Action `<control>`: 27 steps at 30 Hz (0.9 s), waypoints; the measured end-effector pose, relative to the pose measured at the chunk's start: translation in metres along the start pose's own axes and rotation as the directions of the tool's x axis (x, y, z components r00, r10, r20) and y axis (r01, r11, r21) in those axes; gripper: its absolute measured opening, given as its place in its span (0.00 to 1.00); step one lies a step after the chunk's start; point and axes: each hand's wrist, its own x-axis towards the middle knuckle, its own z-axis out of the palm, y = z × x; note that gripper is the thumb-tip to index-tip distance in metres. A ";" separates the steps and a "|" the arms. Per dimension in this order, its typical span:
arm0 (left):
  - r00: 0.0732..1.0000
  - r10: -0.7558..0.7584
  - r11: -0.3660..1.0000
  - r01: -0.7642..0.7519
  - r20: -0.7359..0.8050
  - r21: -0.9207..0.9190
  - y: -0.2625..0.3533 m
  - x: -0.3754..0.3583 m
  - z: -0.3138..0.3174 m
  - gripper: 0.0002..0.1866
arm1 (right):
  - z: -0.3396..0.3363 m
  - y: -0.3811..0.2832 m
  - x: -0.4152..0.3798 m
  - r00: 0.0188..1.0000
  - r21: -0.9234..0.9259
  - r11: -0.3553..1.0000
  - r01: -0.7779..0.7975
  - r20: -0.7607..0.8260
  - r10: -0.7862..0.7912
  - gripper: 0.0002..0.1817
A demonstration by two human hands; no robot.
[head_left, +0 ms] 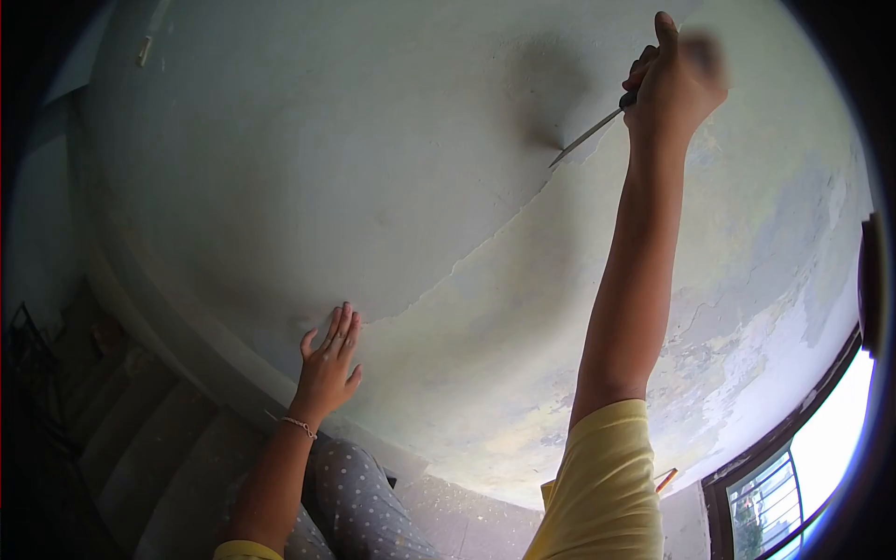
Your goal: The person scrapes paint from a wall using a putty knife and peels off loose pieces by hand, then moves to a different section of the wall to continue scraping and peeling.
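My right hand (pixel 667 84) is raised at the upper right, wrapped round the dark handle of a scraper (pixel 588 136). Its thin metal blade reaches down and left, the tip at the wall by the upper end of a ragged paint edge (pixel 467 257). Below that edge the wall (pixel 523 327) is patchy, with peeled, flaking areas towards the right. Lower down, my left hand (pixel 331 359) has its fingers spread, the tips at the wall near the lower end of the paint edge. Nothing is in it.
Stairs (pixel 140 439) descend at the lower left, with dark objects beside them. A barred window (pixel 770 499) is at the lower right. My legs in dotted trousers (pixel 355 495) show at the bottom. A small orange object (pixel 666 480) lies beyond my right sleeve.
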 end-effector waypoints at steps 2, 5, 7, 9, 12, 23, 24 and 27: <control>1.000 -0.003 1.000 0.003 0.004 0.001 0.000 0.000 0.000 0.48 | 0.001 0.000 0.001 1.000 -0.007 1.000 0.010 0.026 -0.009 0.17; 1.000 -0.002 1.000 0.002 0.014 0.016 0.001 0.000 0.000 0.48 | -0.004 0.000 0.014 0.995 -0.071 0.993 0.099 0.032 -0.097 0.17; 1.000 0.007 1.000 -0.007 -0.001 0.018 0.002 0.000 0.001 0.48 | -0.001 -0.021 0.022 0.973 -0.195 0.955 0.222 -0.019 -0.230 0.18; 1.000 0.007 1.000 -0.008 0.009 0.025 0.003 0.000 -0.002 0.48 | -0.017 -0.011 0.069 0.961 -0.120 0.954 0.276 0.031 -0.274 0.18; 1.000 0.009 1.000 -0.010 0.021 0.019 0.007 0.000 -0.002 0.48 | -0.082 0.047 0.222 0.729 0.223 0.966 0.133 0.638 -0.248 0.18; 0.999 -0.046 0.999 0.046 -0.013 0.026 0.001 -0.007 -0.008 0.48 | -0.085 -0.069 0.024 0.863 0.425 0.841 0.335 0.220 -0.455 0.24; 0.999 -0.039 0.999 0.039 -0.023 0.016 0.000 -0.009 -0.009 0.47 | -0.084 -0.065 0.005 0.864 0.497 0.819 0.285 0.237 -0.445 0.24; 0.997 -0.068 0.998 0.068 -0.033 0.004 0.001 -0.019 -0.015 0.46 | -0.080 -0.053 -0.062 0.839 0.652 0.740 0.165 0.302 -0.453 0.25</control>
